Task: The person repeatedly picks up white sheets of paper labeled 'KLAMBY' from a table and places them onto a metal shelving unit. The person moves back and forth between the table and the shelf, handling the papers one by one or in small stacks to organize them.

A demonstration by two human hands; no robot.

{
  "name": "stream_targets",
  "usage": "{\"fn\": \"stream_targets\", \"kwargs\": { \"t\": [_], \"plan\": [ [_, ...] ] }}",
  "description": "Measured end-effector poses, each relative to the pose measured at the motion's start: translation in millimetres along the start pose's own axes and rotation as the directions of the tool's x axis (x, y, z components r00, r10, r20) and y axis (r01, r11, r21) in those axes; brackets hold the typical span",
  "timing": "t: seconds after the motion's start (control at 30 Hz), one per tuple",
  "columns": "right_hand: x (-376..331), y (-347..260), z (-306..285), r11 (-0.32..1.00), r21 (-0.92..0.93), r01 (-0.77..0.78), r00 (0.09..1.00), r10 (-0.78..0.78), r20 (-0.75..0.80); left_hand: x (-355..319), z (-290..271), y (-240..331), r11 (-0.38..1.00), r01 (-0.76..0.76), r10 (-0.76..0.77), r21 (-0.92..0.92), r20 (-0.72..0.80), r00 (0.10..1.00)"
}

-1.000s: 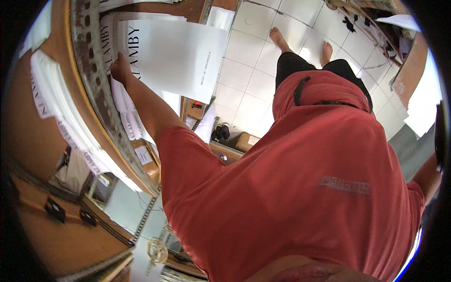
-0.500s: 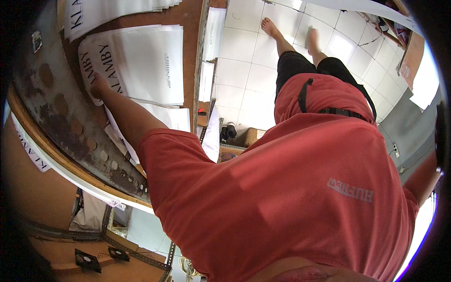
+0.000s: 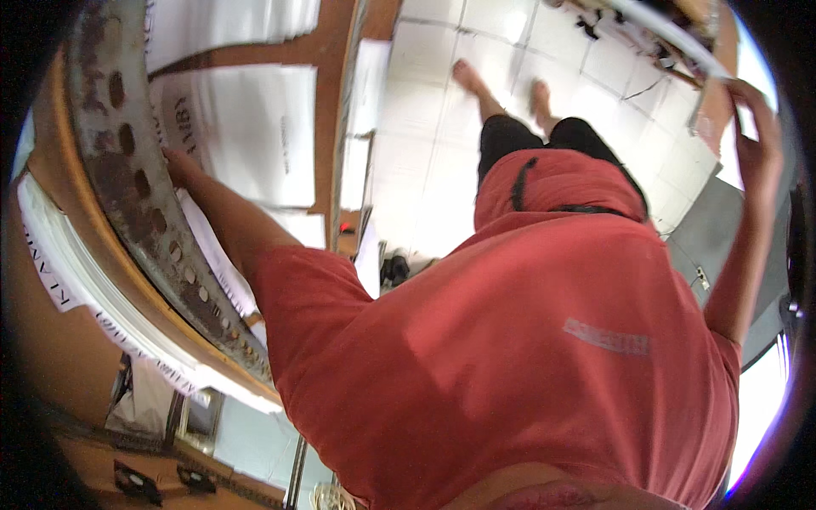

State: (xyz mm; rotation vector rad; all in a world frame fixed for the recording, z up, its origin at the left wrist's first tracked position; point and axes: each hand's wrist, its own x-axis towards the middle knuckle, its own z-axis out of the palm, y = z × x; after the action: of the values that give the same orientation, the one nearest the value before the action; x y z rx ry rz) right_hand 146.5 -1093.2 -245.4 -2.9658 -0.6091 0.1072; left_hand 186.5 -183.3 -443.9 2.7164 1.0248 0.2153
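My left hand (image 3: 176,167) is by a stack of white printed sheets or plastic bags (image 3: 255,140) lying on a brown wooden shelf. The pitted, slotted metal edge (image 3: 155,217) partly covers this hand, so its fingers and any grip are hidden. Out to the right, my right hand (image 3: 756,140) is raised, thumb and fingers apart in a curve. Its fingertips come close to the end of a long white strip (image 3: 663,32) and a brown panel (image 3: 716,106). Whether they touch either cannot be made out. No object shows in that hand.
More white stacks sit on the shelf above (image 3: 229,30) and in a lower bay (image 3: 353,170). Another printed white stack (image 3: 93,293) lies beyond the wooden rim. Dark shoes (image 3: 394,269) are on the tiled floor (image 3: 425,127). A grey wall (image 3: 701,225) stands at right.
My right hand has risen into view at the right, its arm now bent upward. My left hand stays at the stack but is more covered by the metal edge. The whole view has shifted.
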Motion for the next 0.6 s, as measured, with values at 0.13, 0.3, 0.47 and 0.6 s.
{"fn": "stream_targets", "kwargs": {
  "t": [0.13,0.3,0.47,0.6],
  "plan": [
    [-1,-74,39,0.991,0.135,0.013,0.998,-0.005,-0.058,-93,-7,51,0.919,-0.298,0.161,-0.259,-0.445,0.881],
    [-4,-119,43,0.995,0.063,0.074,0.988,-0.064,-0.144,-296,17,200,0.683,-0.477,0.313,-0.553,-0.368,0.876],
    [-19,-113,53,0.964,0.03,0.264,0.947,-0.253,-0.195,-456,-32,356,0.356,-0.659,0.668,-0.662,-0.313,0.675],
    [-41,-111,59,0.924,0.012,0.382,0.897,-0.368,-0.243,-516,-87,409,0.305,-0.872,0.91,-0.384,-0.152,0.385]
  ]
}}
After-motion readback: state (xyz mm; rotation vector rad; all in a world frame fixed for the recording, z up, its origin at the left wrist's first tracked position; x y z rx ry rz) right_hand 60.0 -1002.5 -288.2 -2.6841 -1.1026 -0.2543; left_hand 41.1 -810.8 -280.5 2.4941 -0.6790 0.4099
